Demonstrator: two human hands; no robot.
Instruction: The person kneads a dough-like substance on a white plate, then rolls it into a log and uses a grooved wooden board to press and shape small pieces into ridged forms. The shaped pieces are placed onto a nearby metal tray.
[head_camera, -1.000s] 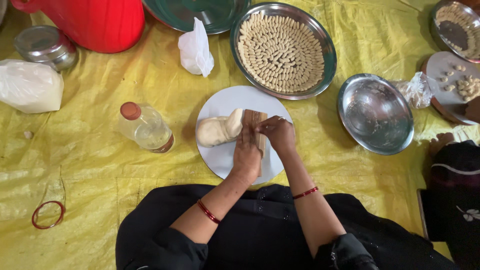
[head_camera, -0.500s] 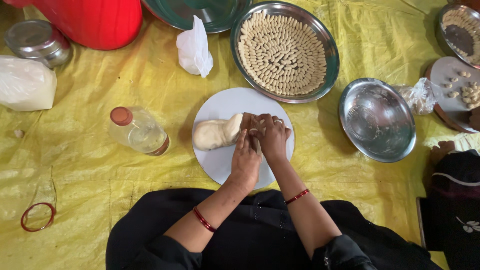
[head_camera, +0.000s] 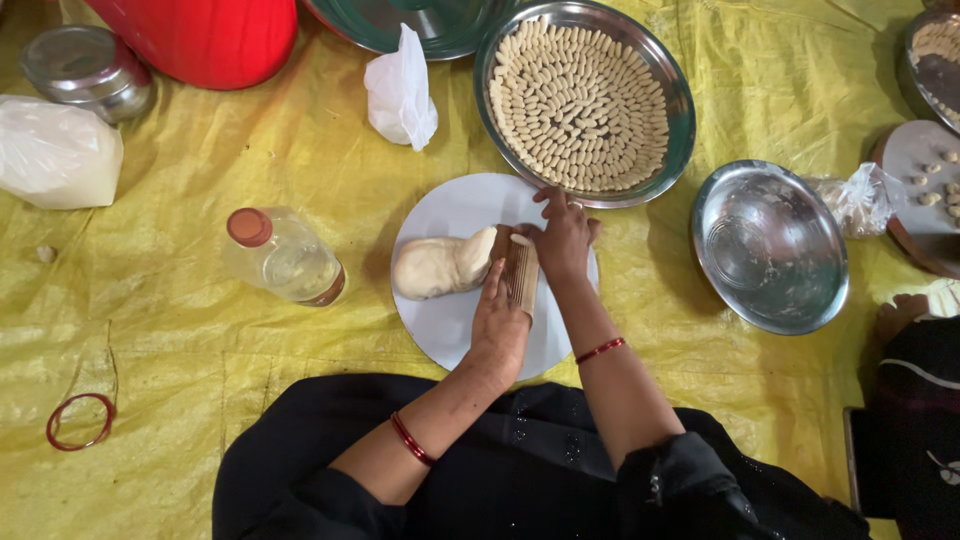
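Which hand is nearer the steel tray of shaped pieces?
Right. The right hand lies just below the steel tray; the left hand sits lower, on the ridged wooden board.

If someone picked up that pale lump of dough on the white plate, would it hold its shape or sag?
The dough lump looks soft and rounded, so it would probably sag and dent under fingers. It lies slumped on the white plate, so it seems unlikely to roll. Its smooth, matte surface suggests it may be slightly tacky, not slippery.
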